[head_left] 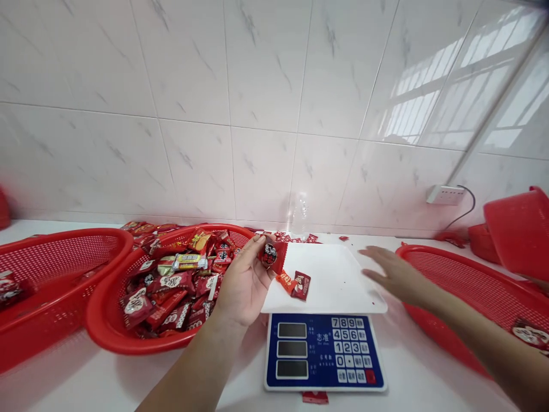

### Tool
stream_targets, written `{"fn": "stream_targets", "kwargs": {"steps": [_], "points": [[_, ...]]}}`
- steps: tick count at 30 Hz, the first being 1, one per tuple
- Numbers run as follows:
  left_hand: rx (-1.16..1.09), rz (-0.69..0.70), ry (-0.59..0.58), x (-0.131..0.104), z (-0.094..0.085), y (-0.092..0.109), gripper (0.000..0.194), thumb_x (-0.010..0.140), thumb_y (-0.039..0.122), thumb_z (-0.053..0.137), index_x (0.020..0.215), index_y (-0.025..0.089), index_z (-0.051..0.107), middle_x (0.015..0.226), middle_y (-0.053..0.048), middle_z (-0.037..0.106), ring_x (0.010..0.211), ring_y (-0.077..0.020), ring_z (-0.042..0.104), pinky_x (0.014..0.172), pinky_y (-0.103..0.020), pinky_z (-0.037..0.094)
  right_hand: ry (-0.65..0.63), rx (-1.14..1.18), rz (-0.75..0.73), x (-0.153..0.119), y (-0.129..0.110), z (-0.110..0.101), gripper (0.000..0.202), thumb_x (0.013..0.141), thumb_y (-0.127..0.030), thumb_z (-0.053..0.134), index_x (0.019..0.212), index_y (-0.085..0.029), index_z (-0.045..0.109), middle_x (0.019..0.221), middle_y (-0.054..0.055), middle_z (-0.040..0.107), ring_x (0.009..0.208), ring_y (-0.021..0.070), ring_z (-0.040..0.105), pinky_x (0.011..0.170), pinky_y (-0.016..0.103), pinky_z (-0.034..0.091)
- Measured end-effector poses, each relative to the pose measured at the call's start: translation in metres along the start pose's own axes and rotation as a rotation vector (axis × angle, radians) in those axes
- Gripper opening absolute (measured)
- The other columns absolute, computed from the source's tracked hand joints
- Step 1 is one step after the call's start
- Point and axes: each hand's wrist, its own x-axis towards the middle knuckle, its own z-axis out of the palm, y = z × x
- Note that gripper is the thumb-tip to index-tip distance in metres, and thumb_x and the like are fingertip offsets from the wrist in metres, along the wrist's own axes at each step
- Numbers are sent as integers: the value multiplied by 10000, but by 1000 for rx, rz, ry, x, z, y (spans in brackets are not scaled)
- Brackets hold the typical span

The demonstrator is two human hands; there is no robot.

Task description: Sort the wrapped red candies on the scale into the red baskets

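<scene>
My left hand (246, 280) pinches a small red wrapped snack packet (271, 253) with a dark round print, above the left edge of a white scale pan (338, 280). On the pan lie an orange packet (285, 280) and a dark red packet (302, 285), side by side. My right hand (392, 272), slightly blurred, has its fingers stretched apart at the pan's right edge, with nothing in them. Left of my left hand stands a red basket (100, 320) heaped with wrapped snacks (175, 286). The scale's blue keypad panel (326, 352) faces me, its displays dark.
Another red basket (60, 240) stands at far left, and one (433, 257) at right under my forearm. More red baskets (521, 229) are stacked behind it. A clear bottle (300, 214) and loose red packets stand by the tiled wall. A power strip (446, 195) hangs there.
</scene>
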Motion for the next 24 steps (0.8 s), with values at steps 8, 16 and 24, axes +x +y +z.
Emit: {"fn": "stream_targets", "kwargs": {"steps": [8, 16, 24], "points": [[8, 10, -4, -3, 0, 2, 147, 882, 80, 500, 882, 113, 643, 808, -35, 694, 683, -91, 652, 615, -189, 543, -254, 148, -534, 25, -141, 59, 526, 890, -531, 419, 1371, -322, 388, 1461, 63, 359, 1317, 257, 338, 1026, 432, 331], [6, -12, -54, -5, -2, -1, 109, 862, 104, 535, 866, 127, 642, 814, -15, 689, 695, -92, 652, 602, -195, 532, -146, 45, -433, 39, -141, 72, 280, 911, -432, 414, 944, -225, 600, 922, 48, 653, 849, 190, 581, 686, 286, 403], [109, -24, -131, 1, -12, -8, 76, 774, 169, 665, 845, 150, 645, 816, 11, 661, 681, -82, 624, 584, -195, 510, 52, -88, -119, 12, -74, 15, 408, 916, -488, 305, 700, -215, 518, 688, 42, 630, 616, 181, 557, 535, 275, 308]]}}
